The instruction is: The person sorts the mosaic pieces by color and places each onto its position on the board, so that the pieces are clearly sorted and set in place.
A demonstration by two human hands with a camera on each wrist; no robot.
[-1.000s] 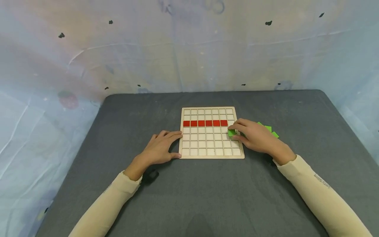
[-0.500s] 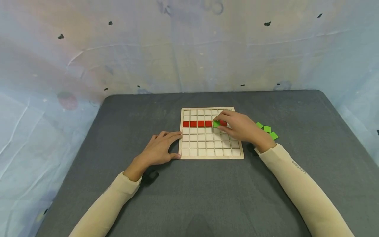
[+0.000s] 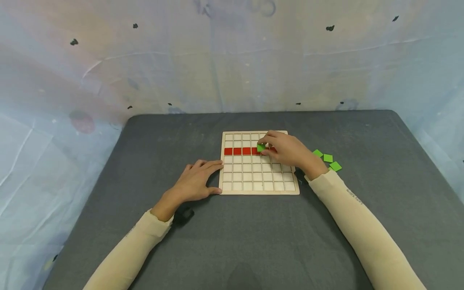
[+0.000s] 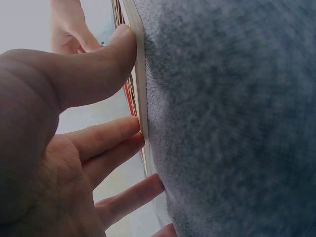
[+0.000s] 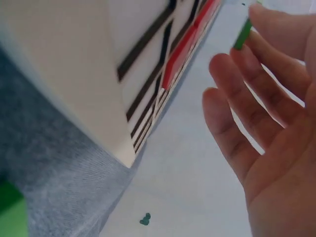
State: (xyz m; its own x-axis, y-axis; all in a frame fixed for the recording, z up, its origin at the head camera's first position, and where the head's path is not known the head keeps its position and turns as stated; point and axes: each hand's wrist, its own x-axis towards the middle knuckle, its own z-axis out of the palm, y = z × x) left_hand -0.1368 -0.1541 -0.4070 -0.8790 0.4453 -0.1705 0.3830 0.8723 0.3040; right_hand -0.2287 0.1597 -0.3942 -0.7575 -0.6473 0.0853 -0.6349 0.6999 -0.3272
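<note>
Head camera shows me the right hand (image 3: 288,151) pinching a green tile (image 3: 261,148) between thumb and fingers (image 5: 229,81), raised over the wooden grid board (image 3: 247,177), by the row of red tiles (image 3: 246,151). I see the left hand (image 3: 197,183) with fingers spread and gripping nothing, thumb and fingertips touching the board's left edge. Loose green tiles (image 3: 328,158) lie on the desk (image 3: 224,237), just right of the board.

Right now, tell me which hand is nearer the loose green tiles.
Right. The right hand is over the board, just left of the loose green tiles; the left hand touches the board's left edge, with the board between it and them.
</note>
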